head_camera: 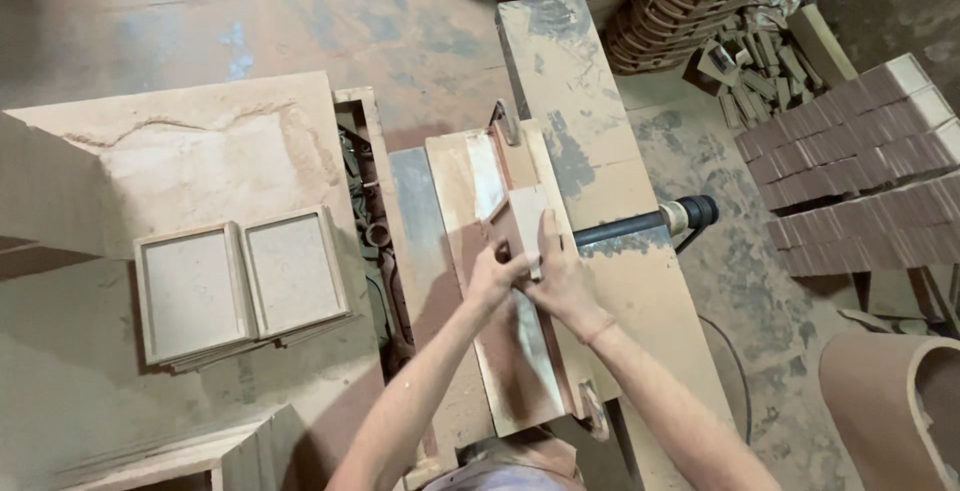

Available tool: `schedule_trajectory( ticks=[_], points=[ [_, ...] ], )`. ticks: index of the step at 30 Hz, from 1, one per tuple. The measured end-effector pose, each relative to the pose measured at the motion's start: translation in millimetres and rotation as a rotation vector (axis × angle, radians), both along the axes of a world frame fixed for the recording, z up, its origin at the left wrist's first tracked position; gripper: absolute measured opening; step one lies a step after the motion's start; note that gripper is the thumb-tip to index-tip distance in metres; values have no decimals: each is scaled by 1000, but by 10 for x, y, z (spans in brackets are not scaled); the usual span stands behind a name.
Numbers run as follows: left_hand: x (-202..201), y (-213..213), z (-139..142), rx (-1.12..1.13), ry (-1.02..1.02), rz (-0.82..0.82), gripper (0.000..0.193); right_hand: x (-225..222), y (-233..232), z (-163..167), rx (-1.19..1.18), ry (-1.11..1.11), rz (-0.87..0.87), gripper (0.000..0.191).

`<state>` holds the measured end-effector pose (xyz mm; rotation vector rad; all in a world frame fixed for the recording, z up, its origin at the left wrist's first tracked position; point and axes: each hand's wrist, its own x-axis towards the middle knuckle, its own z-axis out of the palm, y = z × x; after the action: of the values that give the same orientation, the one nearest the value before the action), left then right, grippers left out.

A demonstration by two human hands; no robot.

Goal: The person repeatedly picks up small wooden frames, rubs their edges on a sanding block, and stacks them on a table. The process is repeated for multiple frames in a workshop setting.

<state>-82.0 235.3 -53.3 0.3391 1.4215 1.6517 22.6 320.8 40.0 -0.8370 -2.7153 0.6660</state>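
My left hand [492, 276] and my right hand [556, 276] press together on a small pale wooden piece [525, 209] that lies on a reddish-brown jig board [450, 166] on a woodworking machine's table [590, 161]. The fingers of my right hand stretch forward along the piece's right edge. My left hand's fingers curl over its near end. A metal clamp [503, 121] sits at the jig's far end.
Two shallow framed panels [240, 281] lie side by side on a dusty bench at left. A dark handle [660, 221] sticks out to the right of the machine. Stacks of reddish wooden blocks [860, 166] and curved pieces [690, 1] stand at right and behind.
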Motion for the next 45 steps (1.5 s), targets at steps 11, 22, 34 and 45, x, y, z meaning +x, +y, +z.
schedule_trajectory(
  ticks=[11,22,34,45],
  points=[
    [-825,457,314,194,-210,-24,36,-878,358,194,-122,-50,-159,108],
    [1339,-1059,589,-174,-449,-163,63,1682,-1465,-444,-150,151,-404,95],
    [1579,-996,231,-126,62,-100,71,2177,-1133,-284,-66,35,-26,60],
    [413,-210,-3,-95,36,-17,65,879,-209,-154,74,-2,156,54]
  ],
)
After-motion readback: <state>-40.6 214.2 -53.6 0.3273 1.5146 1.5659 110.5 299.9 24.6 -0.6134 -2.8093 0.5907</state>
